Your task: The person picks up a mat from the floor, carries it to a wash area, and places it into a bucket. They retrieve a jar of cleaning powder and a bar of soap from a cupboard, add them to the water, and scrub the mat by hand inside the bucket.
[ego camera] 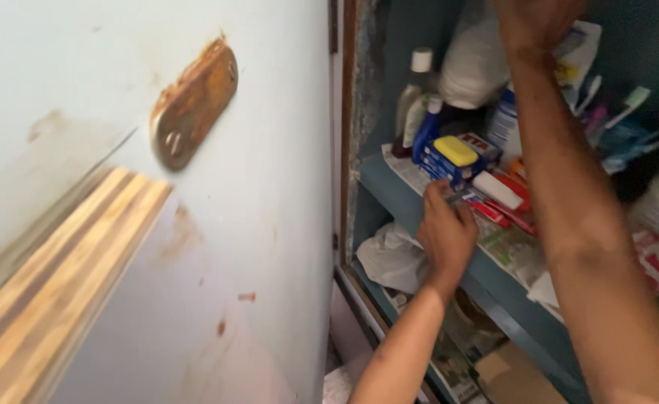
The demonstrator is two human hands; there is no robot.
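Note:
My left hand (446, 232) is closed around a small thin object, pinched between thumb and fingers, in front of the blue-grey shelf (389, 188). It hovers beside a blue box with a yellow soap bar (455, 150) on top. My right hand (533, 21) reaches up to the top of the cupboard, near a white plastic bag (473, 63); its fingers are cut off by the frame edge. Red and white tubes and boxes (503, 196) lie on the shelf between my arms.
A pale blue cupboard door (195, 239) with a rusty metal plate (193, 103) fills the left. On the shelf stand a brown bottle (411, 97), a blue bottle (425, 131) and toothbrushes (615, 112). Below lie a crumpled white bag (390, 258), newspaper and a cardboard box (512, 378).

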